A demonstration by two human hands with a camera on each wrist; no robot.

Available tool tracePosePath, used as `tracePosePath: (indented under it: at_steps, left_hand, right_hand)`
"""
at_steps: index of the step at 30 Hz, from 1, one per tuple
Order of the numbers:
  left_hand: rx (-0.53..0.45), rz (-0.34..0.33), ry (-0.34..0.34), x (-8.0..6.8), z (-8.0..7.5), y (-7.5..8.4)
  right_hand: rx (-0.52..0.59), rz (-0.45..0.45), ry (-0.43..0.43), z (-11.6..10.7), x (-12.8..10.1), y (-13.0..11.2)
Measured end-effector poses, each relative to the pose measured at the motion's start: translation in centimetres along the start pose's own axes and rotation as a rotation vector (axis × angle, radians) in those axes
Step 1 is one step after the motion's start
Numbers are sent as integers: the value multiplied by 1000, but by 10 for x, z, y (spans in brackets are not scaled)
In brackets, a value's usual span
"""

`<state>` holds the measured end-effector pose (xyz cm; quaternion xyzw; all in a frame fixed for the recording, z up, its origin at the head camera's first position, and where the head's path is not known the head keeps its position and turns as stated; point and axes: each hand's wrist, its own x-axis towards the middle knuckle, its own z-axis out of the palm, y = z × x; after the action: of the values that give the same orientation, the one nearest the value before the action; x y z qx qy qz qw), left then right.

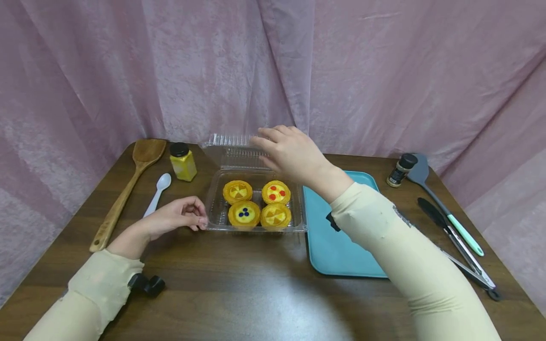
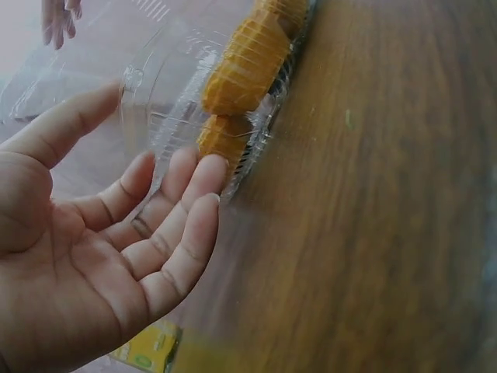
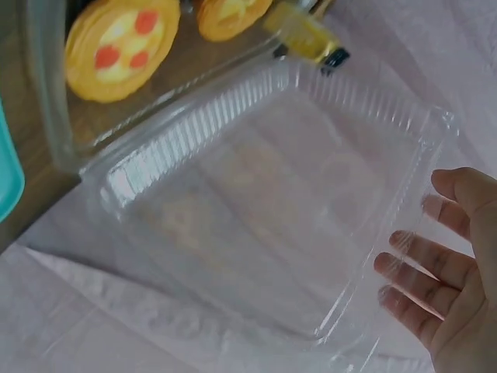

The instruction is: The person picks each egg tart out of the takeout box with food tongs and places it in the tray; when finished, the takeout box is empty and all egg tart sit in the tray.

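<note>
A clear plastic clamshell container (image 1: 215, 208) lies open on the table, holding several egg tarts (image 1: 244, 214), some with red or blue dots on top. Its hinged lid (image 3: 256, 179) stands raised at the back. My left hand (image 1: 181, 215) holds the container's front left corner, thumb at the rim and curved fingers along the outer wall. Against the raised lid's edge, my right hand (image 1: 290, 154) extends fairly straight fingers. Through the plastic, the right fingertips (image 3: 400, 239) show in the right wrist view.
A blue tray (image 1: 341, 251) lies to the container's right. Farther right are a spice jar (image 1: 398, 171), a grey spatula (image 1: 420, 169) and tongs (image 1: 465, 251). On the left lie a wooden turner (image 1: 128, 194), a white spoon (image 1: 159, 192) and a yellow bottle (image 1: 183, 166). Pink curtain hangs behind.
</note>
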<state>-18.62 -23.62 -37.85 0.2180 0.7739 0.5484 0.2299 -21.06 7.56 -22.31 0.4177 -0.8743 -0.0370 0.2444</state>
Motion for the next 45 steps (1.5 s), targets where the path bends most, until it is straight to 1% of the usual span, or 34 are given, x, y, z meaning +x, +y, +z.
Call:
tracePosePath:
  at_steps: [7, 10, 14, 17, 19, 23, 27, 31, 35, 38, 41, 43, 45]
  left_hand:
    - [13, -56, 63, 0, -1, 3]
    - [16, -75, 97, 2, 0, 5]
    - [42, -93, 165, 4, 3, 9]
    - [54, -107, 221, 6, 4, 12]
    - [51, -111, 247, 8, 6, 13]
    - [35, -121, 269, 12, 8, 16]
    - [13, -117, 277, 13, 11, 15]
    - [-7, -105, 281, 14, 12, 15]
    - [-18, -100, 287, 17, 13, 15]
    - [-17, -88, 284, 18, 16, 16]
    - [-20, -90, 283, 18, 19, 17]
    - [-18, -92, 281, 18, 20, 18]
    - [-20, -96, 283, 17, 21, 19]
  right_hand:
    - [14, 67, -63, -5, 3, 17]
    - [40, 135, -114, -5, 6, 25]
    - [107, 242, -183, -5, 8, 38]
    - [163, 299, -207, -4, 10, 49]
    - [189, 333, -216, -3, 11, 56]
    - [238, 403, -224, 2, 12, 69]
    - [318, 445, -213, 7, 12, 81]
    - [409, 505, -182, 14, 13, 90]
    - [536, 607, -119, 24, 13, 98]
    - [667, 708, -81, 34, 10, 103]
    - [784, 789, -56, 44, 5, 107]
    - [832, 811, -40, 50, 1, 109]
    - [852, 814, -34, 55, -2, 110]
